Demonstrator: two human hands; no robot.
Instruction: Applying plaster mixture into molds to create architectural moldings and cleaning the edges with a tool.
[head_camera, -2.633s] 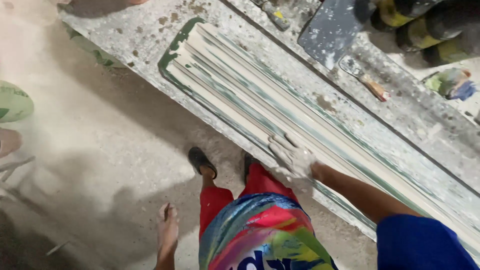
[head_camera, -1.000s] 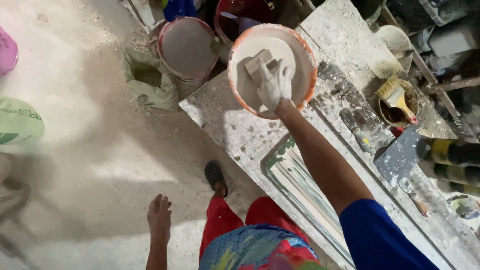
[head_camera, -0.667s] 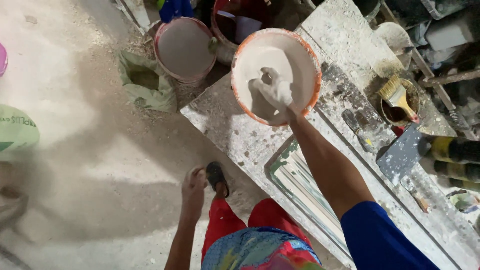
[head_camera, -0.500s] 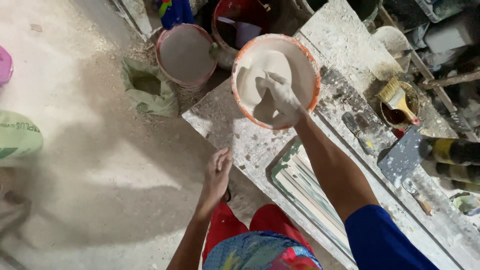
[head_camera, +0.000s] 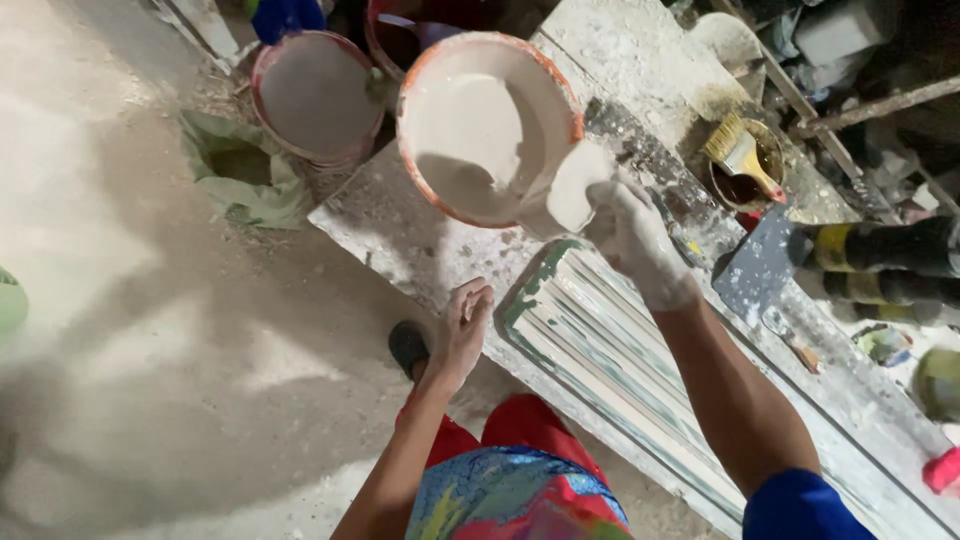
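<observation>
An orange-rimmed basin of white plaster stands on the dusty workbench. My right hand, coated in white plaster, is at the basin's near rim and holds a scoop of wet plaster above the end of a long ribbed green-edged mould lying along the bench. My left hand, empty with loosely curled fingers, hovers at the bench edge by the mould's end.
A second basin of grey mix and a green sack sit on the floor beyond the bench. A yellow brush in a tin, a flat trowel and yellow-black tools lie at the right. My sandalled foot is below.
My right hand has come out of the basin with plaster and moved toward the mould. My left hand has risen from my side up to the bench edge.
</observation>
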